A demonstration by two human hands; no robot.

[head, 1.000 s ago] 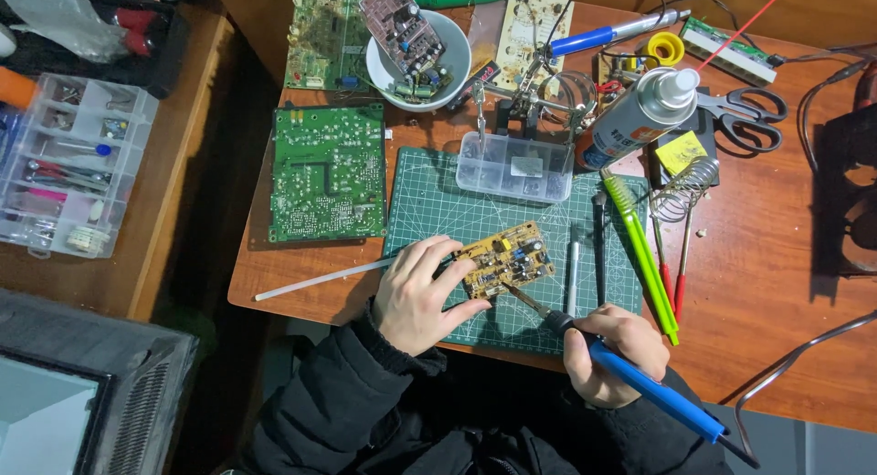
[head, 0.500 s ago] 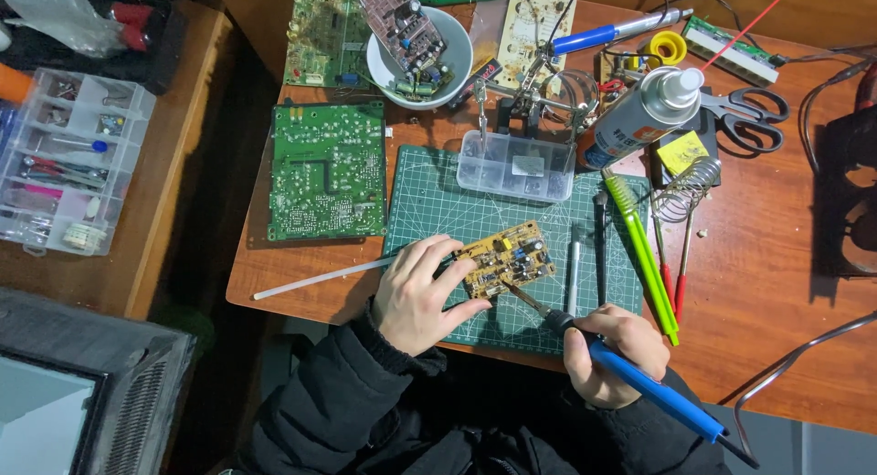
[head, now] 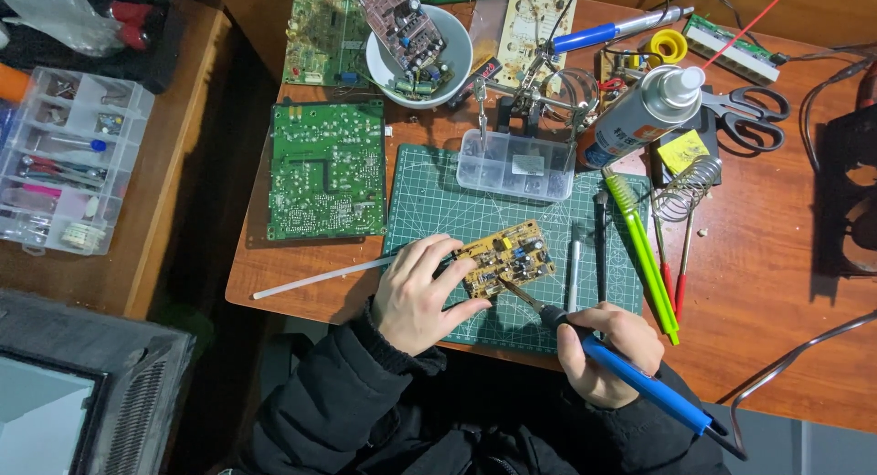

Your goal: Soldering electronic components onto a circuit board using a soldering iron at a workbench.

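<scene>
A small yellow circuit board point(head: 508, 257) lies on the green cutting mat point(head: 429, 201). My left hand point(head: 416, 292) grips its left edge and steadies it. A blue-handled soldering iron point(head: 630, 374) sits in my right hand point(head: 607, 352), its metal tip touching the board's lower edge near the middle. Both sleeves are black. A thin white rod point(head: 315, 279) runs from under my left hand out to the left across the table.
A large green circuit board point(head: 326, 169) lies left of the mat. Behind the mat: a clear small-parts box point(head: 516, 164), a white bowl point(head: 454, 59) with a board, a spray can point(head: 639, 119), scissors point(head: 749, 114), a coiled iron stand point(head: 685, 187). Green tool point(head: 639, 251) at right. Organizer tray point(head: 64, 164) far left.
</scene>
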